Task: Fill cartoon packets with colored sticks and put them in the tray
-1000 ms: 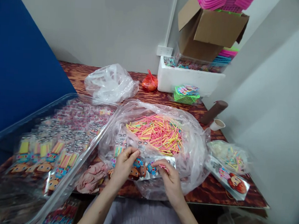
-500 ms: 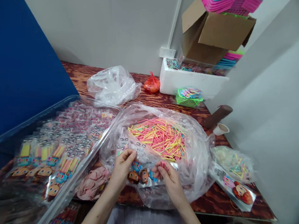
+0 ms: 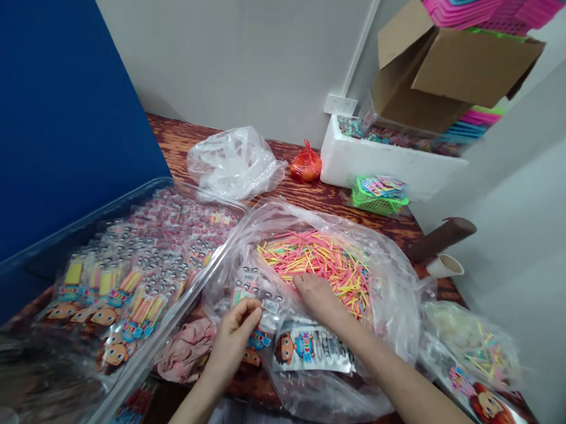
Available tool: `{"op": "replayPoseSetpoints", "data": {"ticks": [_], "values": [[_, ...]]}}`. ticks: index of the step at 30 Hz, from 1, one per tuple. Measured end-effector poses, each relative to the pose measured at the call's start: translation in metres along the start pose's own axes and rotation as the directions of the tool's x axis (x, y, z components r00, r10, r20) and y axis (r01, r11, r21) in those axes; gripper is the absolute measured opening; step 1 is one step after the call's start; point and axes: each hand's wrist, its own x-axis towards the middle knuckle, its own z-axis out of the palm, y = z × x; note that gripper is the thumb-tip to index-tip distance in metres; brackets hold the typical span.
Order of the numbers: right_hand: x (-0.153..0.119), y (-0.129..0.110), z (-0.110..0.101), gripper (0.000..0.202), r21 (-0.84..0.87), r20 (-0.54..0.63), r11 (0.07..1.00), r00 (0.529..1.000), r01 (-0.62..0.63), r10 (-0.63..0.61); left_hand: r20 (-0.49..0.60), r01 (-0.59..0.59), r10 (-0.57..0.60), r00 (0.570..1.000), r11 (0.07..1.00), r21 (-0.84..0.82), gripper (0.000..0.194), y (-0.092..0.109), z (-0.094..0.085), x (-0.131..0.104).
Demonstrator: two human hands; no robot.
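Note:
A heap of thin pink and yellow sticks (image 3: 318,256) lies in a large clear plastic bag (image 3: 395,308) in front of me. Over the heap's near edge is my right hand (image 3: 320,297), touching the sticks; its fingertips are mostly hidden. My left hand (image 3: 232,330) is closed in a pinch beside small clear packets (image 3: 247,285); whatever is between its fingers does not show. Below the heap, a silver printed packet (image 3: 315,347) with a cartoon child lies flat on the bag. Part of another cartoon packet (image 3: 257,341) shows beside my left hand.
At left, a clear bin (image 3: 233,234) holds many filled packets (image 3: 138,293). A pink cloth (image 3: 185,353) lies beside it. Behind stand an empty plastic bag (image 3: 238,164), red bag (image 3: 306,163), green basket (image 3: 379,202) and white foam box (image 3: 391,164). A paper cup (image 3: 446,267) stands right.
My right hand has moved from the silver packet up to the stick heap, uncovering the packet's print. My left hand stays pinched near the packets. The view has turned slightly left.

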Motion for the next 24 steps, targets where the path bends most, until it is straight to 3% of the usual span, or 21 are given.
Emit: {"op": "replayPoseSetpoints", "data": {"ticks": [6,11,13,14,16,17,18,20,24], "values": [[-0.001,0.018,-0.003,0.009,0.129,-0.129,0.99,0.989,-0.061,0.078,0.014,-0.055,0.055,0.998,0.998,0.033,0.024,0.007,0.004,-0.004],[-0.01,0.03,-0.019,0.034,0.398,-0.214,0.912,0.956,-0.103,0.202,0.01,-0.097,0.097,0.995,0.987,0.127,0.026,0.009,0.01,-0.008],[-0.017,0.021,-0.023,0.039,0.644,-0.122,0.758,0.963,-0.108,0.241,-0.002,-0.11,0.111,0.994,0.983,0.148,0.027,0.006,0.012,-0.009],[-0.021,0.014,-0.025,0.038,0.789,-0.04,0.602,0.966,-0.126,0.254,-0.01,-0.114,0.117,0.993,0.983,0.145,0.025,0.004,0.013,-0.009],[-0.03,-0.002,-0.025,0.035,0.962,0.135,0.206,0.965,-0.182,0.225,-0.023,-0.119,0.122,0.992,0.985,0.126,0.019,0.0,0.013,-0.01],[-0.033,-0.011,-0.025,0.033,0.977,0.195,0.049,0.961,-0.208,0.194,-0.021,-0.12,0.123,0.992,0.985,0.122,0.018,-0.002,0.012,-0.01],[-0.037,-0.02,-0.024,0.032,0.974,0.227,-0.037,0.959,-0.224,0.169,-0.016,-0.122,0.125,0.992,0.985,0.123,0.018,-0.003,0.011,-0.01],[-0.043,-0.035,-0.019,0.03,0.967,0.243,-0.114,0.96,-0.228,0.142,-0.005,-0.13,0.132,0.991,0.982,0.139,0.018,-0.004,0.01,-0.01],[-0.054,-0.054,-0.008,0.029,0.962,0.241,-0.168,0.959,-0.216,0.149,-0.023,-0.121,0.126,0.992,0.982,0.145,0.02,-0.001,0.01,-0.013]]}}
